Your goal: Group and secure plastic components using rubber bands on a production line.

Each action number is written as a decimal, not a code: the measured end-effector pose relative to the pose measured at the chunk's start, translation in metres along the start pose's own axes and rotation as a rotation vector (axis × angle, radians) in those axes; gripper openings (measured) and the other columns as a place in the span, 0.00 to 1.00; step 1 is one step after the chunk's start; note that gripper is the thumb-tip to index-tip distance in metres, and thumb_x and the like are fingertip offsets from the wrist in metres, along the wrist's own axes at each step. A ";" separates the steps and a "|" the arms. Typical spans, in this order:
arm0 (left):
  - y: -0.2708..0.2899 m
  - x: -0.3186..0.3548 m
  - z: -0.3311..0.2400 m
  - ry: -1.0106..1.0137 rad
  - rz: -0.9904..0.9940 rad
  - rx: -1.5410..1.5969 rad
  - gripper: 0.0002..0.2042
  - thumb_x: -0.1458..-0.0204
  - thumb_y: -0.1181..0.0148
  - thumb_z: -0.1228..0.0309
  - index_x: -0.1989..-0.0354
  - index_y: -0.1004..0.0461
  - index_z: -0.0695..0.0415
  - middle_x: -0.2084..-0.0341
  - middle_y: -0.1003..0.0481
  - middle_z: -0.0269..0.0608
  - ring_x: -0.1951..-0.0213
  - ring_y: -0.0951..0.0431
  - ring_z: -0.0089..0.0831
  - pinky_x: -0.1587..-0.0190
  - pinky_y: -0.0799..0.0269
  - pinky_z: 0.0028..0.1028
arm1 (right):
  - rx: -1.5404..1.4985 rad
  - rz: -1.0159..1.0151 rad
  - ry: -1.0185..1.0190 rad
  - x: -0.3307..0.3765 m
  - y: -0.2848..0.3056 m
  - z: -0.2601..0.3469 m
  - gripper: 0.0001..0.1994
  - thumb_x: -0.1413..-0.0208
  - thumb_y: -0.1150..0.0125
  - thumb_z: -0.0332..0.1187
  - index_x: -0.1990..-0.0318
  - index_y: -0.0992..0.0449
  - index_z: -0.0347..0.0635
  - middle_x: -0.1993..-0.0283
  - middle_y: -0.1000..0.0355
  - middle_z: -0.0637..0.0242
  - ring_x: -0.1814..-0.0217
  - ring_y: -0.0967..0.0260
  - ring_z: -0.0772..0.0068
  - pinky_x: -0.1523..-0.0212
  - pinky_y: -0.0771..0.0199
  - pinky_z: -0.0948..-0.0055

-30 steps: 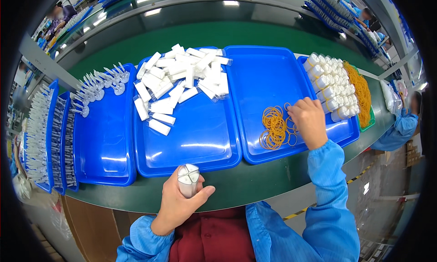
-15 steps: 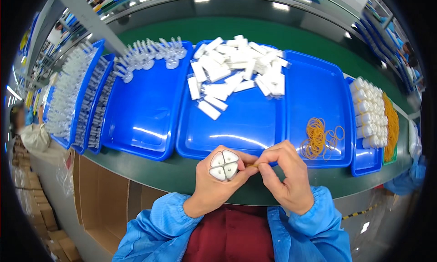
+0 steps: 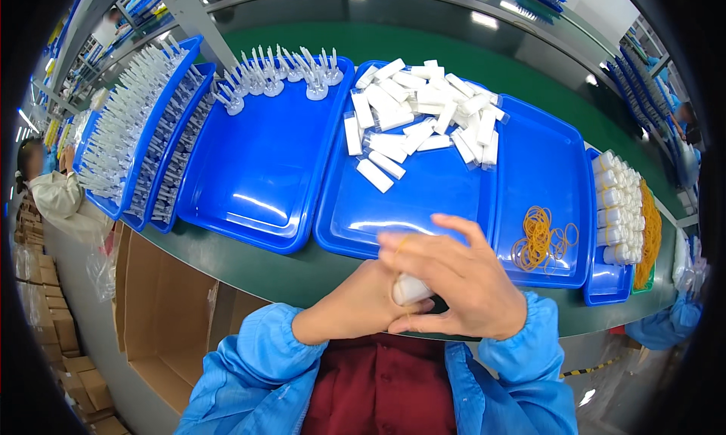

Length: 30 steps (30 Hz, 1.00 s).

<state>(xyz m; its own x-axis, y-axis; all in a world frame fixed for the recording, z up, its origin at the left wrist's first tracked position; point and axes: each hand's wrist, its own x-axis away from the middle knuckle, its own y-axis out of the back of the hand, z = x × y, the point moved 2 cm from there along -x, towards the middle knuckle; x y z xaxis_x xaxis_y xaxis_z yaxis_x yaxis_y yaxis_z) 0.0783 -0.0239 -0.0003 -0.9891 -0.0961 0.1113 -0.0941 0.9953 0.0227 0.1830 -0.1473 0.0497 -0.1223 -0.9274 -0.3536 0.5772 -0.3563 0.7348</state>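
In the middle, close to my body, my left hand (image 3: 344,302) is closed around a bundle of white wedge-shaped pieces (image 3: 411,290); only one end of it shows. My right hand (image 3: 476,287) curves over that end, thumb below and fingers above, partly blurred. A thin yellow rubber band (image 3: 401,243) crosses its fingertips and looks stretched around them at the bundle. Beyond my hands, a blue tray (image 3: 408,208) holds a heap of loose white pieces (image 3: 401,106) with clear ends. More rubber bands (image 3: 537,237) lie loose in the right-hand blue tray (image 3: 541,155).
At left, a blue tray (image 3: 253,170) carries clear stemmed plastic parts (image 3: 316,79) along its far edge; tilted trays of similar parts (image 3: 136,125) stand beside it. Banded white bundles (image 3: 616,208) and an orange rubber-band pile (image 3: 648,231) sit far right. A cardboard box (image 3: 166,314) stands below the table's left side.
The bundle has tipped from end-up toward the right. My right hand has gone from pinching the band beside it to covering its end. The view has shifted slightly.
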 end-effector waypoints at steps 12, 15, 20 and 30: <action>0.003 0.016 0.020 0.449 0.085 0.791 0.11 0.37 0.40 0.62 0.60 0.25 0.57 0.80 0.29 0.28 0.79 0.28 0.17 0.79 0.38 0.18 | 0.108 -0.130 0.390 0.010 0.001 0.031 0.20 0.56 0.29 0.38 0.52 0.17 0.49 0.57 0.22 0.79 0.53 0.29 0.79 0.54 0.40 0.70; -0.012 0.019 0.016 0.244 0.065 0.738 0.12 0.35 0.43 0.63 0.51 0.25 0.58 0.76 0.27 0.31 0.76 0.26 0.20 0.76 0.33 0.19 | -0.051 -0.106 0.113 0.010 0.004 0.023 0.26 0.59 0.26 0.37 0.48 0.19 0.45 0.51 0.22 0.76 0.51 0.30 0.78 0.52 0.41 0.71; 0.004 0.013 -0.003 -0.046 -0.337 0.621 0.27 0.40 0.37 0.58 0.39 0.31 0.63 0.75 0.23 0.42 0.74 0.22 0.28 0.76 0.29 0.22 | -0.988 -0.442 -0.374 0.020 -0.029 -0.012 0.47 0.62 0.19 0.45 0.32 0.33 0.36 0.37 0.26 0.61 0.46 0.32 0.72 0.45 0.41 0.74; 0.007 -0.002 -0.011 -0.362 -0.304 -0.346 0.55 0.64 0.17 0.63 0.26 0.46 0.62 0.74 0.21 0.37 0.71 0.20 0.26 0.67 0.25 0.24 | -0.347 -0.294 -0.175 0.024 -0.013 -0.013 0.54 0.63 0.18 0.50 0.28 0.40 0.36 0.38 0.26 0.60 0.55 0.33 0.67 0.46 0.40 0.68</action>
<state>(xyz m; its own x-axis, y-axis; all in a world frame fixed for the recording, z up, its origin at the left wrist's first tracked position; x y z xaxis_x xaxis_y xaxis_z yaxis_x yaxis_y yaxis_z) 0.0806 -0.0173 0.0102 -0.9048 -0.3059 -0.2963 -0.3977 0.8559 0.3307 0.1834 -0.1635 0.0240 -0.4374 -0.8092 -0.3923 0.7292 -0.5744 0.3720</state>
